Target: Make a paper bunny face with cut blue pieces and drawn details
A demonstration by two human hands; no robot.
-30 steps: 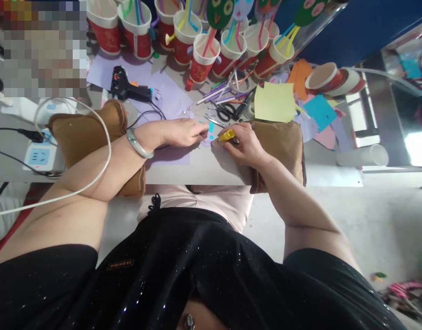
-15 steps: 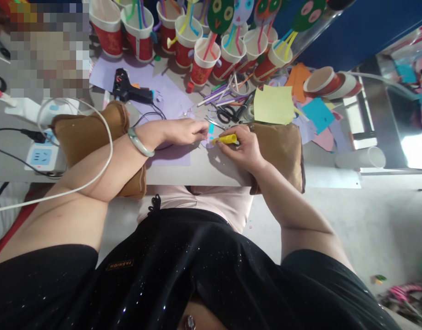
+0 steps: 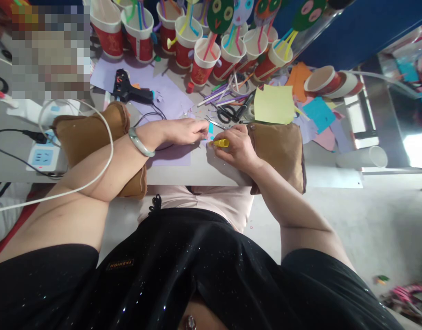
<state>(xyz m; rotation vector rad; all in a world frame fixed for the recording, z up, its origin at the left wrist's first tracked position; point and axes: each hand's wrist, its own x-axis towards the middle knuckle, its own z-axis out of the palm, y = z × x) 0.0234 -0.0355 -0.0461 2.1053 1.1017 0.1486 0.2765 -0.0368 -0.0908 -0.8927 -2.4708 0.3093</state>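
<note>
My right hand [image 3: 239, 147] grips a yellow marker pen [image 3: 221, 143], its tip pointing left at a small lilac paper piece [image 3: 204, 143] with blue parts on it. At the paper's left edge is my left hand [image 3: 188, 131], its fingers pressed together and holding the piece down on the table. Fingers partly cover the paper, so its full shape is hidden. Just beyond the hands lie black-handled scissors [image 3: 225, 113], with metal blades [image 3: 215, 122] near the paper. A lilac sheet [image 3: 173, 156] lies under my left wrist.
Red-and-white paper cups [image 3: 202, 68] with coloured straws and paper faces line the back. A black glue gun [image 3: 130, 90] lies at left. Brown cushions [image 3: 278, 153] flank my hands. A yellow sheet [image 3: 273, 104], paper scraps and a power strip [image 3: 42, 156] surround the work area; a white cable crosses my left arm.
My right hand has shifted slightly left with the yellow marker pen, which now covers more of the paper piece. My left hand has stayed nearly in place.
</note>
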